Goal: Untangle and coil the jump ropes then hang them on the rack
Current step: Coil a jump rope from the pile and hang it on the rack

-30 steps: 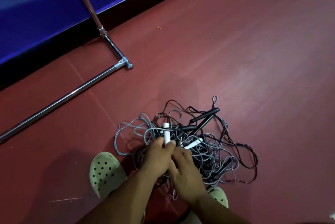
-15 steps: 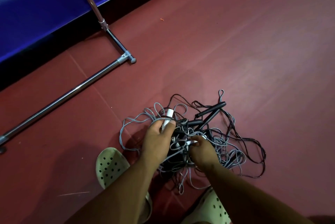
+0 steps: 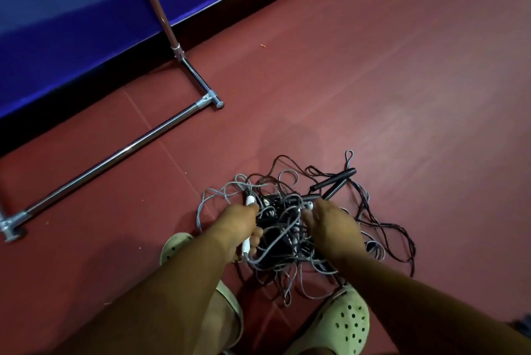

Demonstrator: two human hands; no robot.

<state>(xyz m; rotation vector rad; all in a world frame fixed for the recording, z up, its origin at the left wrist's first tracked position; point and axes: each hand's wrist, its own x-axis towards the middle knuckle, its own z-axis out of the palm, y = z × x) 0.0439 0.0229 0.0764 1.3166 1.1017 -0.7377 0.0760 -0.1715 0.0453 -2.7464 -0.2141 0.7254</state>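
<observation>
The ropes [image 3: 284,228] lie in one tangled pile on the red floor [image 3: 402,81], well apart from the floor's edge along the blue mat [image 3: 71,24] and just in front of two pale green clogs [image 3: 343,323]. Grey and black cords cross each other many times. Some grey loops spread to the left side of the pile, and thin black loops run out to the right. Two black handles [image 3: 334,180] lie crossed at the far side of the pile.

The left hand [image 3: 238,229] is at the left side of the pile. Its fingers are curled tightly around a white handle [image 3: 248,200], which sticks out above and below the fist. The right hand [image 3: 330,228] reaches into the middle of the pile with its back to the camera. Its fingertips are beside a white tip [image 3: 309,205], but the fingers are hidden, so I cannot tell if they are apart or clamped on something.

The rack [image 3: 115,155] stands near the floor's edge by the mat, to the far left of the pile. Its lower bar lies along the floor and its post [image 3: 156,4] rises in front of the mat. No rope touches the rack.
</observation>
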